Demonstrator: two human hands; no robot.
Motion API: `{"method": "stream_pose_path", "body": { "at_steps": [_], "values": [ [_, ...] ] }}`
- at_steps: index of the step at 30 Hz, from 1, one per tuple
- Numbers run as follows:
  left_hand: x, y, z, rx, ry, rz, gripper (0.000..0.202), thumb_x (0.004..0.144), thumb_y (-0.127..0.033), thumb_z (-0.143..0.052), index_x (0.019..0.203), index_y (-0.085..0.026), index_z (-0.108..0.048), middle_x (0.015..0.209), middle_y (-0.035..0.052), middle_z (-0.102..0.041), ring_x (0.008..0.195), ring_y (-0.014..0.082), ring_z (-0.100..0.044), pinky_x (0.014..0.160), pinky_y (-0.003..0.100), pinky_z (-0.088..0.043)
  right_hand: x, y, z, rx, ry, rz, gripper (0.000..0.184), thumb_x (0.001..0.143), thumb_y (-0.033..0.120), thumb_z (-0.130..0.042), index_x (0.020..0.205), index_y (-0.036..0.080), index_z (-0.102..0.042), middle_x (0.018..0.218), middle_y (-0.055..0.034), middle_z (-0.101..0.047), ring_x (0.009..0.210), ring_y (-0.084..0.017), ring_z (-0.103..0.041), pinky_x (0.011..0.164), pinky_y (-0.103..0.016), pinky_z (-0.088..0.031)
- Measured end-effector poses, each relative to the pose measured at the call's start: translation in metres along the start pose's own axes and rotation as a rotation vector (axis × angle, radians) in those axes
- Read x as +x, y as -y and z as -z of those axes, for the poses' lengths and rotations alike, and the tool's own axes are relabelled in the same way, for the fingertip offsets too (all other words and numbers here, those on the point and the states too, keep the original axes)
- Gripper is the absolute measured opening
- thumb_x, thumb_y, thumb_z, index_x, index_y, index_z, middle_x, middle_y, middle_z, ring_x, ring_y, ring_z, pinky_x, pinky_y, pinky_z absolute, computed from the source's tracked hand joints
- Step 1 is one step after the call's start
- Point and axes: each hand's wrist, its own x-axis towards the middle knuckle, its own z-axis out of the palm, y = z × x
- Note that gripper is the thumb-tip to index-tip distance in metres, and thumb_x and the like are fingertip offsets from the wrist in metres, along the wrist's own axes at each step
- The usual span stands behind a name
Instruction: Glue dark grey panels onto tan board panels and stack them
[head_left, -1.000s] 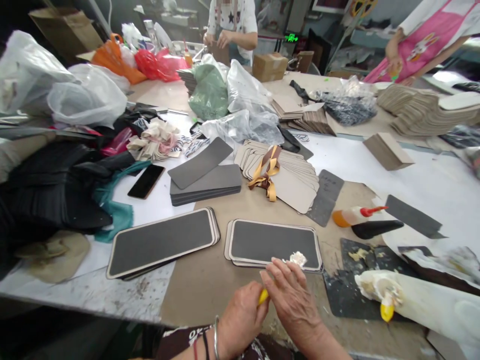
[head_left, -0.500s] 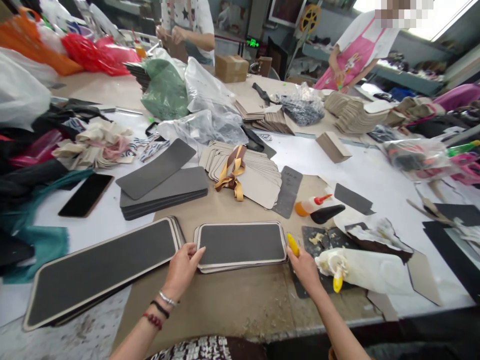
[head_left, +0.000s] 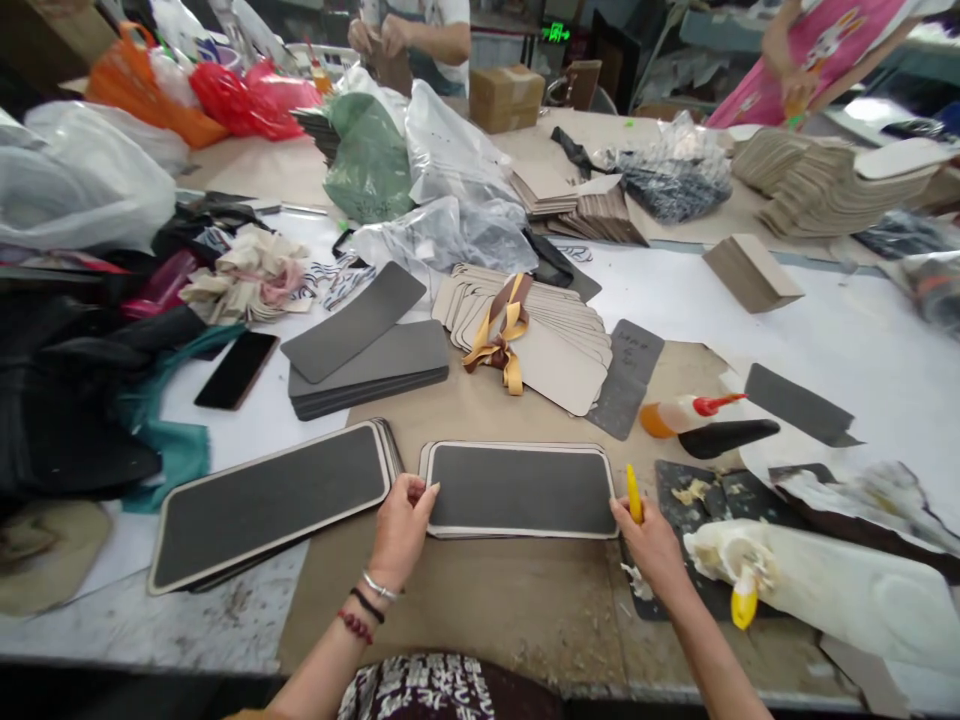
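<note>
A short stack of rounded rectangular panels (head_left: 521, 490), dark grey on top with a pale border, lies flat in front of me. My left hand (head_left: 403, 528) pinches its left end between thumb and fingers. At the right end, the thumb of my right hand (head_left: 651, 545) touches the panel's edge while a yellow stick-like tool (head_left: 634, 493) stands up from between its fingers; the tool's other end is hidden. A second stack of similar bordered panels (head_left: 274, 505) lies left of my left hand. Brown paper (head_left: 480, 610) covers the table under the middle stack.
A glue-smeared white plastic bottle (head_left: 840, 575) with a yellow-handled tool lies on the right. Beyond the panels are plain grey boards (head_left: 375, 365), ribbon-tied beige boards (head_left: 559, 365) and an orange squeeze bottle (head_left: 671, 415). A phone (head_left: 237, 370) lies left. Two people stand across the table.
My view has shifted, so the table items sit farther right in the picture. Both hands stay at the panel's ends, and the middle stack's layers look more evenly lined up.
</note>
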Motion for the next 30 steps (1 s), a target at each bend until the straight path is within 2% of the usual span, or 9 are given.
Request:
{"method": "stream_pose_path", "body": {
  "at_steps": [4, 6, 14, 21, 27, 30],
  "values": [
    [0.009, 0.007, 0.001, -0.107, 0.138, 0.103, 0.034, 0.062, -0.051, -0.057, 0.065, -0.018, -0.053, 0.056, -0.0018, -0.055, 0.057, 0.0161, -0.054, 0.055, 0.026, -0.041, 0.009, 0.004, -0.002, 0.113, 0.160, -0.080, 0.042, 0.061, 0.060, -0.044, 0.072, 0.020, -0.053, 0.051, 0.0001, -0.053, 0.051, -0.020, -0.053, 0.055, -0.031, -0.039],
    [0.013, 0.010, 0.002, -0.116, 0.161, 0.120, 0.034, 0.062, -0.051, -0.057, 0.060, -0.018, -0.054, 0.053, -0.0021, -0.054, 0.056, 0.0157, -0.053, 0.053, 0.025, -0.040, 0.010, 0.006, -0.003, 0.151, 0.205, -0.086, 0.044, 0.060, 0.060, -0.046, 0.073, 0.019, -0.054, 0.047, 0.0015, -0.051, 0.047, -0.019, -0.052, 0.053, -0.030, -0.038],
    [0.013, 0.015, 0.005, -0.189, 0.216, 0.177, 0.033, 0.063, -0.048, -0.058, 0.061, -0.015, -0.059, 0.055, -0.0012, -0.058, 0.056, 0.0144, -0.053, 0.055, 0.024, -0.041, 0.011, 0.007, -0.004, 0.125, 0.197, -0.074, 0.044, 0.057, 0.060, -0.049, 0.070, 0.018, -0.057, 0.045, 0.0004, -0.052, 0.046, -0.018, -0.050, 0.052, -0.030, -0.037],
    [0.013, 0.011, 0.008, -0.219, 0.228, 0.192, 0.040, 0.058, -0.055, -0.062, 0.062, -0.015, -0.061, 0.056, 0.0000, -0.060, 0.059, 0.0162, -0.055, 0.055, 0.024, -0.041, 0.011, 0.007, -0.004, 0.113, 0.191, -0.051, 0.044, 0.059, 0.060, -0.049, 0.069, 0.018, -0.058, 0.046, -0.0002, -0.053, 0.048, -0.018, -0.050, 0.051, -0.029, -0.036],
    [0.018, -0.001, 0.014, -0.226, 0.218, 0.209, 0.052, 0.061, -0.061, -0.058, 0.078, -0.013, -0.064, 0.067, 0.0017, -0.064, 0.071, 0.0195, -0.058, 0.066, 0.028, -0.044, 0.005, 0.014, 0.001, 0.302, 0.232, -0.091, 0.041, 0.059, 0.058, -0.052, 0.067, 0.018, -0.055, 0.047, 0.0019, -0.051, 0.045, -0.015, -0.048, 0.048, -0.027, -0.036],
    [0.023, -0.002, 0.014, -0.255, 0.251, 0.222, 0.051, 0.058, -0.060, -0.060, 0.078, -0.013, -0.063, 0.067, 0.0015, -0.064, 0.070, 0.0193, -0.057, 0.065, 0.028, -0.044, 0.004, 0.016, 0.002, 0.332, 0.230, -0.084, 0.039, 0.059, 0.057, -0.054, 0.065, 0.018, -0.053, 0.047, 0.0034, -0.049, 0.044, -0.014, -0.047, 0.047, -0.026, -0.034]
  ]
}}
